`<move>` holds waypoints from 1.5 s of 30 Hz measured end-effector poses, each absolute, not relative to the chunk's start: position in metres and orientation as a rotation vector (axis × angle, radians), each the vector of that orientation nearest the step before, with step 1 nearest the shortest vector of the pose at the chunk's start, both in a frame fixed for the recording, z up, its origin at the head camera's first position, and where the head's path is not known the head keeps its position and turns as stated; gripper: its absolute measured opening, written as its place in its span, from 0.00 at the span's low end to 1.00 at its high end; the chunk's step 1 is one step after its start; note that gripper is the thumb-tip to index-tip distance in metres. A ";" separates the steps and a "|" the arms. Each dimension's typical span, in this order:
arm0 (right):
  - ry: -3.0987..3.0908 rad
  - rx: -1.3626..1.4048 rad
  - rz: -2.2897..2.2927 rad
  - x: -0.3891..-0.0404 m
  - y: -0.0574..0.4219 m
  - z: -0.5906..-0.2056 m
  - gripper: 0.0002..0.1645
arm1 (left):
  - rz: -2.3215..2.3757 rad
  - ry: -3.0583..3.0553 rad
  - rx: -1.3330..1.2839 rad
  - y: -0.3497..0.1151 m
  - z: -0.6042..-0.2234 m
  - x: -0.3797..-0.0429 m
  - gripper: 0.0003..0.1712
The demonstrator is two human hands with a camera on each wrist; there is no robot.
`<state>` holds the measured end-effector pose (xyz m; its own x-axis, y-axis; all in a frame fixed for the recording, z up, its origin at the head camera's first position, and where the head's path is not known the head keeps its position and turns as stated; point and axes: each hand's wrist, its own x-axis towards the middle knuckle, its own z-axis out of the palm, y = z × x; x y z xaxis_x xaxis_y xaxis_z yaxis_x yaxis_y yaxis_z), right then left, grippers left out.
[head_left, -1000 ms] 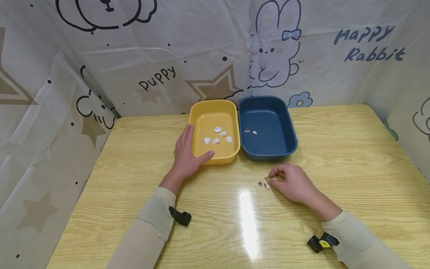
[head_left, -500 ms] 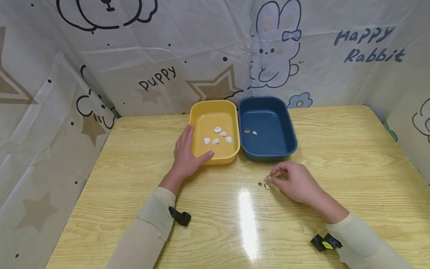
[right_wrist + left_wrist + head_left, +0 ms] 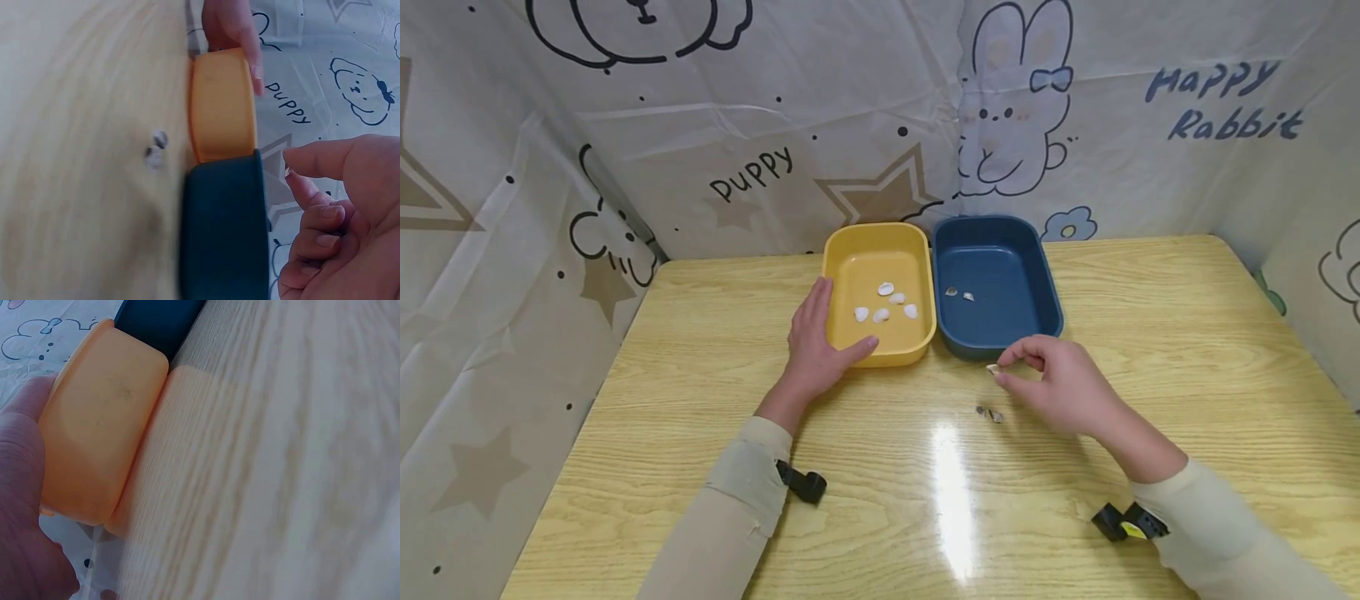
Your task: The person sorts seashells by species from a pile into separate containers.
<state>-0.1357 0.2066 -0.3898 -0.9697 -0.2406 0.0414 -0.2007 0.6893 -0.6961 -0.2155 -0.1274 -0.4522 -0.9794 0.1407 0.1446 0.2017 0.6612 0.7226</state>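
Observation:
My right hand (image 3: 1067, 387) pinches a small pale seashell (image 3: 992, 369) between thumb and forefinger, just off the near side of the blue tray (image 3: 1000, 340). In the right wrist view little of that shell (image 3: 287, 172) shows. Two small dark-marked shells (image 3: 996, 416) lie on the table below this hand. My left hand (image 3: 816, 346) rests against the near left corner of the yellow tray (image 3: 931, 292), fingers straight along its side and thumb across the near rim. Several white shells (image 3: 882, 315) lie in the yellow tray, and two brownish shells (image 3: 967, 297) in the blue one.
Both trays stand side by side at the back of the wooden table (image 3: 715, 333). A printed cloth (image 3: 865, 108) hangs behind and along the sides. Black wrist cameras (image 3: 805, 483) are strapped over the sleeves.
My right hand has lifted the pinched shell from beside the other two and moved it toward the blue tray's near side. The left hand and both trays have not moved.

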 end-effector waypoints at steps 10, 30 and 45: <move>2.962 -0.351 -1.219 -0.160 0.199 -0.374 0.07 | -1.235 -2.795 -0.293 -0.128 -0.451 -0.215 0.65; 3.175 -0.021 -1.303 -0.218 0.188 -0.389 0.13 | -1.220 -2.790 -0.298 -0.128 -0.453 -0.216 0.65; 3.153 0.168 -1.287 -0.249 0.184 -0.408 0.13 | -1.218 -2.784 -0.306 -0.128 -0.454 -0.217 0.65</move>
<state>-0.2489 0.1836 -0.4075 -0.9594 0.1896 0.2089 -0.0107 0.7154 -0.6987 -0.2169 -0.1281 -0.4540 -0.9761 0.1473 0.1595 0.2171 0.6622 0.7171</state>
